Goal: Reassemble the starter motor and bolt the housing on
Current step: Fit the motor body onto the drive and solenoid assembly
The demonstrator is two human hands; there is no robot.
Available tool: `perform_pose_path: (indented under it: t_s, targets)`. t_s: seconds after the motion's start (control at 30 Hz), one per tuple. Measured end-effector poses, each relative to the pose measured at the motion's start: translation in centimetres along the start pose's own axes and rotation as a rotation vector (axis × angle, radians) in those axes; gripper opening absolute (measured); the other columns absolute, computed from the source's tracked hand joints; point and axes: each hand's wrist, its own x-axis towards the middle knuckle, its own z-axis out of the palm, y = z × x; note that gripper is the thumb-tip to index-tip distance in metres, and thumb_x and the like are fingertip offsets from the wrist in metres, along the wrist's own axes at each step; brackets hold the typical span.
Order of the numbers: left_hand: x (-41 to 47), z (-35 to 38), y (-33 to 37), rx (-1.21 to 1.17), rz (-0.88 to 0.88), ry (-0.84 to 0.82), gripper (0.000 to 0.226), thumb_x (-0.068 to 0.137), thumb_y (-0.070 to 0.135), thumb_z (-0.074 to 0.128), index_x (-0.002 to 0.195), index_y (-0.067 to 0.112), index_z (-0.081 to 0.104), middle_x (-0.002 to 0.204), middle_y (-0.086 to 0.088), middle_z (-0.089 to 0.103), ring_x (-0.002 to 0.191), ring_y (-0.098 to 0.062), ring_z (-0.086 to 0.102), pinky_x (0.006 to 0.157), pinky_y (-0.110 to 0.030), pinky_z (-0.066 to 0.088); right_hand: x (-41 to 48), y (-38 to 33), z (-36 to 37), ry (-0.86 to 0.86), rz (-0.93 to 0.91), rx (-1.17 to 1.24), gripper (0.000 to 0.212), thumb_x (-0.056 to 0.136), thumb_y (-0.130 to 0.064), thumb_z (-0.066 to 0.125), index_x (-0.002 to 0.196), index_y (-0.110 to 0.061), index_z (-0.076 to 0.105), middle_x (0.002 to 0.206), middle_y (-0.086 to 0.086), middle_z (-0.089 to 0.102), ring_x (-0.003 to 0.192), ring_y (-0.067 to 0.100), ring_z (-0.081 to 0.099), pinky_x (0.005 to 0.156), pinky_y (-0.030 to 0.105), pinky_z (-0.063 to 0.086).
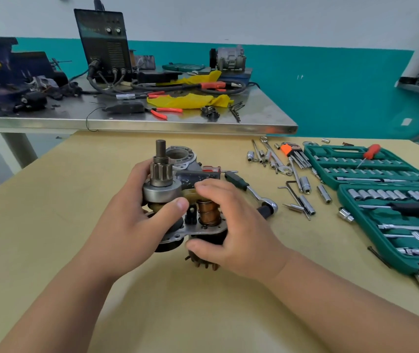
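Left hand [137, 220] grips silvery clutch-and-pinion end of half-built starter motor [161, 179], upright over tan table [76, 200]; right hand [231, 233] clasps its black lower body. Grey cast-aluminium housing [181, 155] lies just behind, unfitted. Housing fit and bolting left; chrome ratchet [261, 198] idle nearby.

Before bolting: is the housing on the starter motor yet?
Off. The housing lies behind the starter motor; its pinion gear stands bare.
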Motion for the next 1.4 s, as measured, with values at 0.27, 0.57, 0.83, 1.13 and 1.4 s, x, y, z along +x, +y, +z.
perform_pose_path:
  t_s: [0.27, 0.57, 0.83, 1.13, 1.4]
  targets:
    - [0.0, 0.4, 0.5, -0.057, -0.032, -0.080, 0.053, 0.068, 0.043, 0.063, 0.116, 0.059, 0.048, 0.107, 0.024, 0.065, 0.094, -0.002, 0.065, 0.067, -0.012, 0.050, -0.6, 0.4, -0.5, -0.041, 0.126, 0.074, 0.065, 0.079, -0.048, 0.061, 0.135, -0.036, 0.030, 0.132, -0.029, 0.033, 0.123, -0.020, 0.028, 0.098, 0.002, 0.028]
    - [0.2, 0.4, -0.6, 0.006, -0.085, -0.057, 0.064, 0.067, 0.022, 0.061, 0.118, 0.058, 0.047, 0.103, 0.020, 0.066, 0.085, -0.012, 0.066, 0.063, -0.025, 0.056, -1.3, 1.4, -2.2, -0.222, 0.508, 0.502, 0.048, 0.079, -0.046, 0.053, 0.122, -0.064, 0.041, 0.125, -0.034, 0.055, 0.120, -0.011, 0.047, 0.103, 0.026, 0.040]
    - [1.1, 0.7, -0.3, -0.096, -0.057, -0.091, 0.058, 0.067, 0.035, 0.067, 0.118, 0.056, 0.052, 0.111, 0.016, 0.066, 0.104, -0.009, 0.062, 0.082, -0.034, 0.053, 2.2, 1.7, -2.8, -0.242, 0.511, 0.396, 0.037, 0.080, -0.041, 0.062, 0.117, -0.044, 0.059, 0.099, -0.014, 0.070, 0.093, 0.004, 0.066, 0.087, 0.033, 0.053]
    - [1.0, 0.6, -0.9, -0.150, -0.061, -0.104, 0.054, 0.071, 0.049, 0.068, 0.122, 0.050, 0.049, 0.110, 0.017, 0.067, 0.103, -0.008, 0.064, 0.082, -0.023, 0.053, 1.5, 1.3, -1.0, -0.021, 0.498, 0.455, 0.025, 0.084, -0.034, 0.060, 0.108, -0.038, 0.064, 0.090, -0.015, 0.071, 0.090, 0.006, 0.066, 0.086, 0.036, 0.052]
    - [0.7, 0.5, -0.7, -0.164, -0.037, -0.106, 0.045, 0.080, 0.050, 0.060, 0.124, 0.046, 0.048, 0.105, 0.023, 0.065, 0.093, -0.001, 0.062, 0.077, -0.017, 0.048, 1.5, 1.1, -1.1, -0.121, 0.482, 0.427, 0.030, 0.090, -0.035, 0.057, 0.119, -0.033, 0.063, 0.088, -0.022, 0.070, 0.090, -0.001, 0.064, 0.080, 0.024, 0.045]
